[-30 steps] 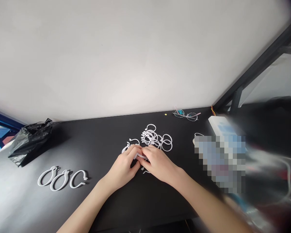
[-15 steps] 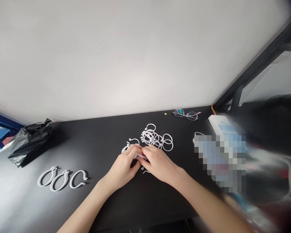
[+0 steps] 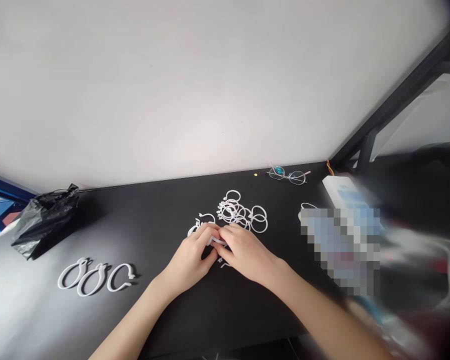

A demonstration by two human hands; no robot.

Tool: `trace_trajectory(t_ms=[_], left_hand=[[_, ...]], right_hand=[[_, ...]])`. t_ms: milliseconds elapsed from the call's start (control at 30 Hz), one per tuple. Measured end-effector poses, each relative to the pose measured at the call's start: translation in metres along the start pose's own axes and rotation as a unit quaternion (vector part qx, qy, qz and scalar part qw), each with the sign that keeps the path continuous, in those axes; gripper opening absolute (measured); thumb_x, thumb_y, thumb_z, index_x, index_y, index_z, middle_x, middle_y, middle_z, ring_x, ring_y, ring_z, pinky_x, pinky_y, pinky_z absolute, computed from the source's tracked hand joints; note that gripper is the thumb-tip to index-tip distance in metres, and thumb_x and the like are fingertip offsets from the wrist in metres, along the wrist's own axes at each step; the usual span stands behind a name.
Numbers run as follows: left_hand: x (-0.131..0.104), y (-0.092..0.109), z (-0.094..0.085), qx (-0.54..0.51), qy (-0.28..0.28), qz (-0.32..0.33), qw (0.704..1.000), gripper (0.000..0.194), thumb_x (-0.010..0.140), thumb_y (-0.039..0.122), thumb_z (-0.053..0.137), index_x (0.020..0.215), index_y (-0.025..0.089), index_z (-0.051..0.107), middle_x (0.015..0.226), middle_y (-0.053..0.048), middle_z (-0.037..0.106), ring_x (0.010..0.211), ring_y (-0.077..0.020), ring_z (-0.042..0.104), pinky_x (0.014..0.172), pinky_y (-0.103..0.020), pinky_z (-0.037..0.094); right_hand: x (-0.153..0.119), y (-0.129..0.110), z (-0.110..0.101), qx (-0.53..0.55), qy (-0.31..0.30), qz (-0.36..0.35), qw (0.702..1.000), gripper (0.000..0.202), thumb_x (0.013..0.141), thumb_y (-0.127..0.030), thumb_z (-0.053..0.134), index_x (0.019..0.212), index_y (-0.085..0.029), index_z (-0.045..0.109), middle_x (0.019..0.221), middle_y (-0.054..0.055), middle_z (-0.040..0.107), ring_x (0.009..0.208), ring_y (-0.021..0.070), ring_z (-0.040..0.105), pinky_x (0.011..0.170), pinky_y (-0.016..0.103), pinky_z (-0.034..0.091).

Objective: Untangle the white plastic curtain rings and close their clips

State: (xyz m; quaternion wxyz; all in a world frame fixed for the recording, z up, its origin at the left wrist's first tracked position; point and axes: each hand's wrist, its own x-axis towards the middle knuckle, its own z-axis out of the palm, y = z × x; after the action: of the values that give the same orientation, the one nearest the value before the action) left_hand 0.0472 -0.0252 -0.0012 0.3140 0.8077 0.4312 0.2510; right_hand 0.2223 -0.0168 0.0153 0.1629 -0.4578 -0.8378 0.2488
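Both hands meet over the black table (image 3: 150,215), fingers closed around one white plastic ring (image 3: 219,241). My left hand (image 3: 195,252) pinches it from the left, and my right hand (image 3: 243,250) from the right. Most of this ring is hidden behind the fingers. Just beyond the hands lies a pile of similar white rings (image 3: 230,211), several with small clasp ends. More rings (image 3: 207,216) peek out behind my left hand, and part of one (image 3: 225,265) shows below my right fingers. Apart on the left lie two rings (image 3: 91,281) with their ends together and one ring with a gap (image 3: 116,278).
A black plastic bag (image 3: 47,220) sits at the table's left. Eyeglasses (image 3: 287,175) lie near the wall (image 3: 195,90). To the right are a white-and-blue box (image 3: 341,192), a pixelated flat object (image 3: 328,245) and blurred cables. A black metal frame (image 3: 367,150) stands there.
Both hands keep the same grip on the white ring, with no clear finger movement. The camera view has shifted very slightly; the rings on the table stay in place.
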Motion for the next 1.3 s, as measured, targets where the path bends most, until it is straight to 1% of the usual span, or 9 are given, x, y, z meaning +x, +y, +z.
trace_trajectory(t_ms=[367,633,1300], left_hand=[[0.0007,-0.0005,0.0008,0.001,0.001,0.001,1.000,0.025,0.085,0.005,0.046,0.102,0.023,0.050,0.115,-0.005,0.056,0.095,-0.0163,0.061,0.083,-0.029,0.049],[0.0006,-0.0018,0.0015,0.000,0.006,0.004,1.000,0.024,0.085,0.005,0.045,0.102,0.022,0.050,0.115,-0.005,0.056,0.097,-0.0167,0.061,0.085,-0.030,0.049],[0.0004,0.0000,0.0011,0.008,0.006,0.009,1.000,0.025,0.085,0.004,0.045,0.102,0.022,0.050,0.114,-0.005,0.056,0.097,-0.0167,0.061,0.085,-0.030,0.050]], right_hand=[[0.0012,-0.0009,-0.0009,0.001,-0.009,0.008,1.000,0.014,0.093,-0.017,0.052,0.083,-0.012,0.060,0.077,0.005,0.062,0.079,0.0185,0.055,0.066,0.028,0.045],[0.0023,0.0009,0.0005,-0.003,-0.002,0.001,1.000,0.014,0.093,-0.017,0.053,0.083,-0.013,0.060,0.078,0.006,0.062,0.079,0.0189,0.056,0.066,0.029,0.045],[0.0025,0.0033,0.0028,0.005,0.007,-0.006,1.000,0.015,0.093,-0.016,0.053,0.078,-0.014,0.057,0.075,0.004,0.060,0.077,0.0182,0.054,0.066,0.029,0.045]])
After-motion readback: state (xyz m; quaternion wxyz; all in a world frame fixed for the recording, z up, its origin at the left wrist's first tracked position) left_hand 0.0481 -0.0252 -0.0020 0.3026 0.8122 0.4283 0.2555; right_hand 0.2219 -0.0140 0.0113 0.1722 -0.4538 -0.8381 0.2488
